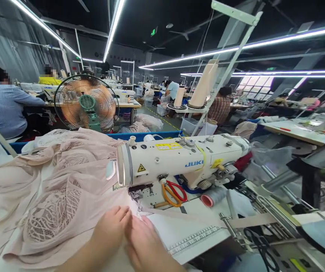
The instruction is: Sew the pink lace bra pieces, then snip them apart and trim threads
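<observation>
Both my hands are side by side just in front of the needle area of a white sewing machine [162, 160]. My left hand [111, 226] has its fingers pressed together on the edge of a pale pink bra [88, 211] with lace cups. Touching it, my right hand [145, 238] is closed with bent fingers at the same fabric edge; its fingertips are partly hidden. A beige elastic band [190, 218] runs from the right across the table towards the presser foot. The needle itself cannot be made out.
Orange- and red-handled scissors [175, 192] and a grey thread spool [214, 195] lie under the machine arm. A ruler tape [193, 240] marks the table's front. More pink bras [74, 151] pile up left. Behind stand a large fan [87, 102], thread cones [204, 85] and seated people.
</observation>
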Available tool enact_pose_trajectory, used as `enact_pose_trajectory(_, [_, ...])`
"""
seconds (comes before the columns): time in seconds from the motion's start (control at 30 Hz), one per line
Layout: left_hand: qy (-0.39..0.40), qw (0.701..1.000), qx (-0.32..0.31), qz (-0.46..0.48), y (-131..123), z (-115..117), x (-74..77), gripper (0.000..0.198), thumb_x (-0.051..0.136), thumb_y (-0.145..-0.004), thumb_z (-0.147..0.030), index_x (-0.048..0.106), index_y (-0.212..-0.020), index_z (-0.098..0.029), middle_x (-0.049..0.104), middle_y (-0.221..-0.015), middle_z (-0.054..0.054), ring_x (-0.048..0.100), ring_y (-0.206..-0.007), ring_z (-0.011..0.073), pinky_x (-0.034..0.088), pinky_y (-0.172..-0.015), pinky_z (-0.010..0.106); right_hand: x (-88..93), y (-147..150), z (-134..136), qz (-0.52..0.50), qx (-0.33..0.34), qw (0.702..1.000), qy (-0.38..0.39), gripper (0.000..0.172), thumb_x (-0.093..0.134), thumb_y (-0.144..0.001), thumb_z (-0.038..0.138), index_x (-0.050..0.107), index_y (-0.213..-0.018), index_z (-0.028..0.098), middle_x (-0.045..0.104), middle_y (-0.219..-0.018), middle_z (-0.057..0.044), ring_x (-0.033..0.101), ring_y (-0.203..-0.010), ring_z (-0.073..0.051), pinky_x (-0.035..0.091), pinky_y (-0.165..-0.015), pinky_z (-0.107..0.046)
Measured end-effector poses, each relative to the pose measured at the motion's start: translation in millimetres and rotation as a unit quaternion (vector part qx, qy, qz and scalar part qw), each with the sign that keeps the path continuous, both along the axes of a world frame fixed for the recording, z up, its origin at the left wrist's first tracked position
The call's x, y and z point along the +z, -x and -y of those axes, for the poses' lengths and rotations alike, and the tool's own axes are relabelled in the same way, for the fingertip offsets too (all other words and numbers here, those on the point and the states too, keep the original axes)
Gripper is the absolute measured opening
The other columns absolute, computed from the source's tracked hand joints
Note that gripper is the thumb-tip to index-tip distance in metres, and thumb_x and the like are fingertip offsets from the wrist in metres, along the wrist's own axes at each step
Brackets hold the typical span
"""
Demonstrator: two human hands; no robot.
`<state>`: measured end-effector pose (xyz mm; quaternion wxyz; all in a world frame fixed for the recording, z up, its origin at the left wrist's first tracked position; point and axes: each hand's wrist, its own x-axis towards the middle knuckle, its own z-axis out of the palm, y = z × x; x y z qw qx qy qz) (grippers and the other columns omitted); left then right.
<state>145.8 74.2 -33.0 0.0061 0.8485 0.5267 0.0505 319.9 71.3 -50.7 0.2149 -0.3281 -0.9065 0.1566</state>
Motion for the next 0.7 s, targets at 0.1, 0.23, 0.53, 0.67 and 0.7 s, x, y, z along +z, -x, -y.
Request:
enact_pose_trajectory(0.1, [0.006,0.999,0.014,0.035,3.2,14.3,-10.2,0.068,0.043,-0.067,-0.003,0.049,-0.133,-0.019,0.058,-0.131,0.01,0.06,-0.104,0.0246,0.052,-0.087,0.036,-0.4,4.7,-0.7,-0.039,-0.006,0.999,0.018,0.042,0.056,-0.084,0.027,0.052,-0.125,0.022,0.056,-0.132,-0.008,0.046,-0.124,-0.023,0.024,-0.111,-0.041])
enact_pose_trajectory(0.23, [0.033,0.998,0.018,0.042,8.9,10.9,-6.6,0.075,0.04,-0.061,0.001,0.046,-0.134,-0.016,0.057,-0.132,0.01,0.058,-0.104,0.0243,0.05,-0.091,0.04,4.6,10.0,-1.8,-0.055,-0.015,0.998,0.023,0.036,0.056,-0.085,0.027,0.055,-0.119,0.019,0.057,-0.129,-0.009,0.046,-0.124,-0.023,0.024,-0.111,-0.042])
enact_pose_trajectory(0.53, [0.013,0.994,-0.076,0.081,27.3,-10.7,14.5,0.051,0.038,-0.078,-0.001,0.058,-0.122,-0.019,0.059,-0.128,0.008,0.055,-0.1,0.0228,0.051,-0.087,0.039,8.1,-10.4,0.8,-0.064,-0.016,0.997,-0.028,0.033,0.049,-0.086,0.021,0.057,-0.117,0.015,0.059,-0.128,-0.009,0.051,-0.121,-0.024,0.038,-0.105,-0.042])
enact_pose_trajectory(0.67, [0.008,0.992,-0.097,0.077,35.0,-14.9,12.5,0.05,0.037,-0.08,-0.001,0.058,-0.122,-0.02,0.059,-0.129,0.008,0.055,-0.1,0.0223,0.051,-0.086,0.038,2.4,-37.1,6.7,-0.096,-0.051,0.991,-0.078,0.031,0.045,-0.085,0.014,0.06,-0.112,0.015,0.064,-0.12,-0.011,0.056,-0.115,-0.023,0.048,-0.097,-0.039])
enact_pose_trajectory(0.7, [0.011,0.992,-0.1,0.075,36.0,-15.7,12.4,0.051,0.037,-0.08,-0.001,0.057,-0.123,-0.02,0.059,-0.129,0.008,0.055,-0.1,0.0224,0.051,-0.086,0.038,1.0,-42.3,7.9,-0.105,-0.06,0.989,-0.083,0.03,0.044,-0.086,0.013,0.06,-0.111,0.015,0.064,-0.119,-0.011,0.057,-0.114,-0.022,0.049,-0.095,-0.038])
